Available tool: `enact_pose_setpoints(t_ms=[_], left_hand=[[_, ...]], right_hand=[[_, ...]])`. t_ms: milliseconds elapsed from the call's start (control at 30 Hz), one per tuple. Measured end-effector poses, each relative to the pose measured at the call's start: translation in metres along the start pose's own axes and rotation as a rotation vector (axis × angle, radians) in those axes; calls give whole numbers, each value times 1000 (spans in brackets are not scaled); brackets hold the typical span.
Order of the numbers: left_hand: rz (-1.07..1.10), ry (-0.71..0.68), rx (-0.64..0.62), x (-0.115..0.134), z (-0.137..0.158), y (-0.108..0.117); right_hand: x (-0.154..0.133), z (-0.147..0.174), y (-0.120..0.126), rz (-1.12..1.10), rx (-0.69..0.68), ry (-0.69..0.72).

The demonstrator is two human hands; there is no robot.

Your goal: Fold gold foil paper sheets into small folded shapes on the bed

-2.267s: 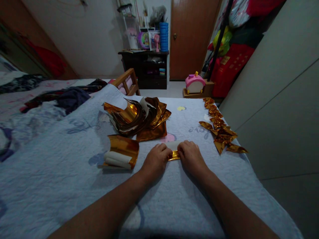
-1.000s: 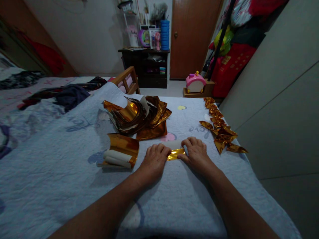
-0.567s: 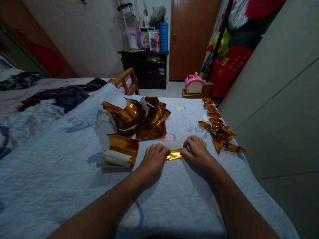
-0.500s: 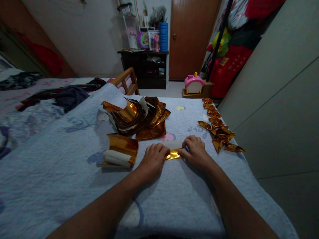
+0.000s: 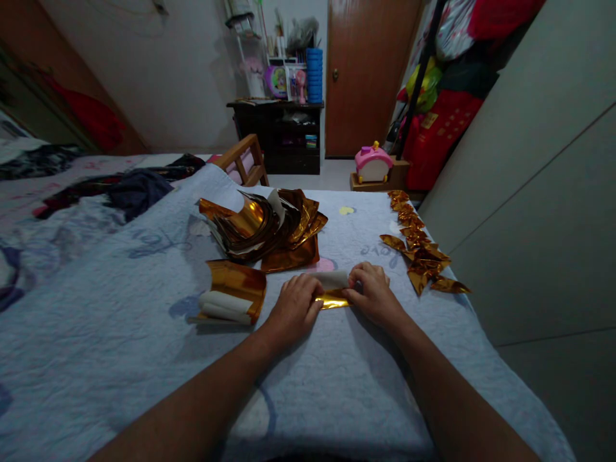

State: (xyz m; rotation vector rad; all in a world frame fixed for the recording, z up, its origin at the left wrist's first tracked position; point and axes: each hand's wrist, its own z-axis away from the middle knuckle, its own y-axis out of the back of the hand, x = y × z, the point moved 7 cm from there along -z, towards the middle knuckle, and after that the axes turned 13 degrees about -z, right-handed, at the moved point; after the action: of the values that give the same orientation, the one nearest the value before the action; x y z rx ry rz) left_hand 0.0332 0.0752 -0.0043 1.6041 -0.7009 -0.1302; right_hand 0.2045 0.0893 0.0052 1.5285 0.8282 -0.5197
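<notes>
Blue cloth (image 5: pixel 144 378), gold paper (image 5: pixel 335 299), grey flap (image 5: pixel 332 280) raised (flatter before), left fingers (image 5: pixel 313 283) and right fingers (image 5: pixel 355 296) pinching it

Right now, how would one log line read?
left hand: holding foil paper, left end | right hand: holding right end | nearby: foil stack

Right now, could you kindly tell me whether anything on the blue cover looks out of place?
Only slightly: in the row of folded gold-foil pieces at the right edge, the far ones line up, while the nearest few splay at angles. No spill shows.
</notes>
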Motion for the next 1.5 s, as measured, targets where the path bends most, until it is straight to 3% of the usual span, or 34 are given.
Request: enact_pose_setpoints(t_ms=[167,333,400,500,733,967,1200,1500], left_hand=[[144,108,109,-8,1,6],[430,294,208,-21,3,11],[602,337,170,-22,1,9],[877,272,1,-10,-4,4],[906,350,23,-8,-4,9],[916,334,32,-5,-2,5],[1013,289,-27,3,-5,4],[1034,374,-1,-10,-4,8]], right_hand=[[-5,-1,-1,-184,-56,13],[-5,0,1,-467,-75,-45],[-5,0,3,-573,-68,-55],[-4,0,1,-738,-84,-79],[-7,1,-17,-1122,-146,-186],[-12,7,-32,-991,-303,-234],[-15,8,-35,-989,-324,-229],[-5,7,-20,-846,-300,-267]])
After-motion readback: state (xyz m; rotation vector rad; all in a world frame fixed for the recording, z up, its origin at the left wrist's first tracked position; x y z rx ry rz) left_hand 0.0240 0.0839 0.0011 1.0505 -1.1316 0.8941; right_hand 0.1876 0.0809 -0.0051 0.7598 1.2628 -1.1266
